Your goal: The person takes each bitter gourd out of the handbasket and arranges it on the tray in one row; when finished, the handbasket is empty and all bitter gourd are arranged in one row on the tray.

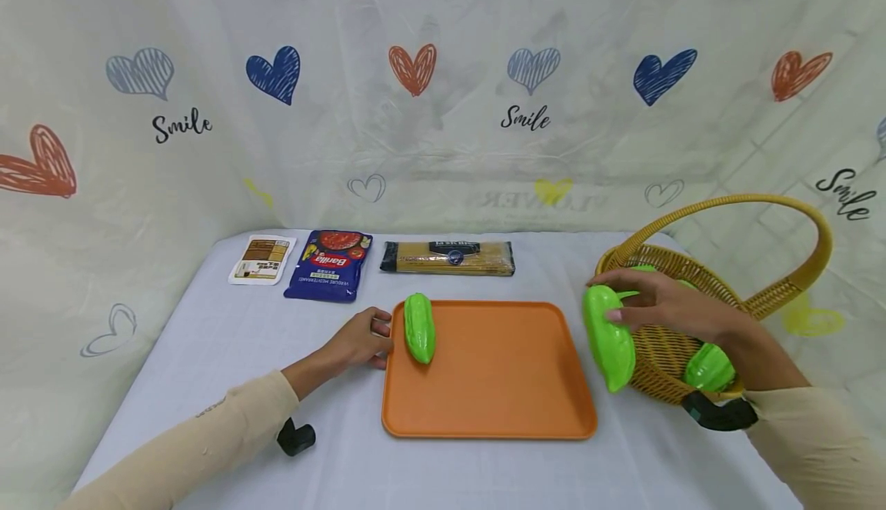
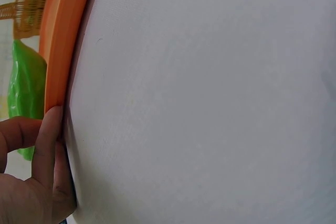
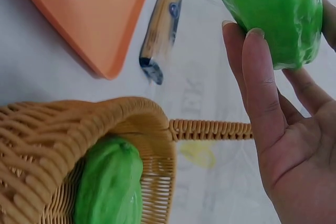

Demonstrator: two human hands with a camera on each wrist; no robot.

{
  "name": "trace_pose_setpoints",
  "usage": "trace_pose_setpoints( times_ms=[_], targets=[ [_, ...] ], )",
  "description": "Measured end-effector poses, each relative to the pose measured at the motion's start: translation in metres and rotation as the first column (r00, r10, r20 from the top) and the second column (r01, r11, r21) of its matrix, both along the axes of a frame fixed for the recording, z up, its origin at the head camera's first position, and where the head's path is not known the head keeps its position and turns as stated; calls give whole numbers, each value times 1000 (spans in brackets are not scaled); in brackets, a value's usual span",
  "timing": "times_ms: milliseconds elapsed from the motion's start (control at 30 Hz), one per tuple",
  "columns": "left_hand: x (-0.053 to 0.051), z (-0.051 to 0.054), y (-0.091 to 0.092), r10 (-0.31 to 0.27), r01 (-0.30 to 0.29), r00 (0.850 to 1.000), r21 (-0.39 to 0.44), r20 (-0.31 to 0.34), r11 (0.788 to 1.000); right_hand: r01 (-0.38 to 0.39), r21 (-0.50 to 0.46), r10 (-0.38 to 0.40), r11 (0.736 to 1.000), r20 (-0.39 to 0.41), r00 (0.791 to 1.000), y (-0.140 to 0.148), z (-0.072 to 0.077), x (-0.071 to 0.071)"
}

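Observation:
An orange tray (image 1: 491, 371) lies on the white cloth, with one green bumpy vegetable (image 1: 419, 328) near its upper left corner. My left hand (image 1: 358, 338) touches the tray's left edge; in the left wrist view the fingers (image 2: 50, 124) of that hand meet the rim. Between the tray and the wicker basket (image 1: 664, 356), my right hand (image 1: 661, 306) grips another green vegetable (image 1: 609, 338) by its upper part, above the cloth. The right wrist view shows fingers and thumb around this vegetable (image 3: 273, 14). More green vegetables (image 1: 710, 368) lie inside the basket.
Behind the tray lie a spaghetti pack (image 1: 447, 258), a blue Barilla pouch (image 1: 329, 266) and a small white packet (image 1: 263, 259). The basket's tall handle (image 1: 824, 241) arches up at the right. A printed curtain hangs behind the table.

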State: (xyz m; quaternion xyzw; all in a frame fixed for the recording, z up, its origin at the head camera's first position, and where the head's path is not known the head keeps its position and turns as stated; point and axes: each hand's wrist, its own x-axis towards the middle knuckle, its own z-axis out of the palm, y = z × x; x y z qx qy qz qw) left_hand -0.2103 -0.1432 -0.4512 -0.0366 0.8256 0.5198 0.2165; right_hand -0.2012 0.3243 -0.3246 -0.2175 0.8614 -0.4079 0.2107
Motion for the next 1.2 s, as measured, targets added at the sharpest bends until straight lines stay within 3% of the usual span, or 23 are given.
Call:
trace_pose_setpoints(
  times_ms=[400, 733, 1000, 1200],
  targets=[
    [-1, -3, 0, -1, 1, 1000, 0, -3, 1000, -34, -16, 34, 999, 27, 999, -22, -5, 1],
    [-1, -2, 1, 2, -2, 1000, -9, 0, 1000, -69, -90, 73, 994, 42, 996, -38, -14, -2],
    [0, -1, 0, -1, 1, 1000, -11, 4, 1000, -37, -51, 39, 998, 44, 998, -50, -21, -4],
    [0, -1, 0, -5, 5, 1000, -1, 4, 1000, -44, -94, 50, 995, 60, 997, -62, -25, -7]
  ],
)
